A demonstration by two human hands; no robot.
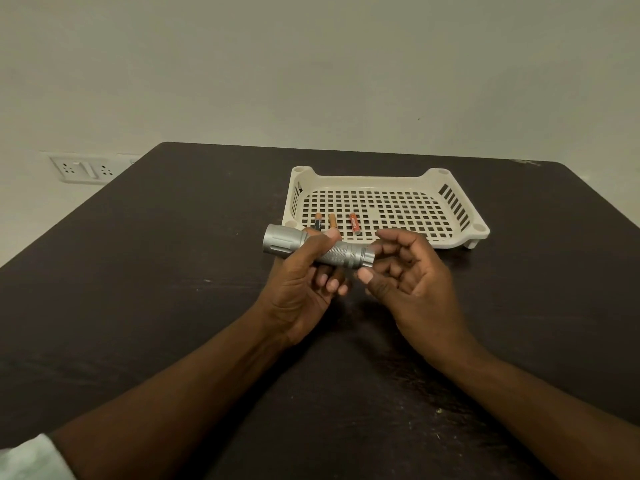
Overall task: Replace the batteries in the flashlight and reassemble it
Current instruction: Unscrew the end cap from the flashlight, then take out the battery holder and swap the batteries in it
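A silver flashlight [343, 252] lies across my hands above the dark table, its wide head [282, 243] to the left and its tail cap [365, 258] to the right. My left hand [304, 289] is wrapped around the body just behind the head. My right hand [412, 282] pinches the tail cap between thumb and fingertips. Three small batteries lie in the cream tray [450, 188] at its near left: a black and copper one [318, 221], a copper one [332, 220] and an orange one [355, 224].
The dark wooden table [173, 271] spreads around the hands. The perforated tray stands behind the flashlight, close to my fingers. A wall socket plate [85, 168] is on the wall at the left, beyond the table's edge.
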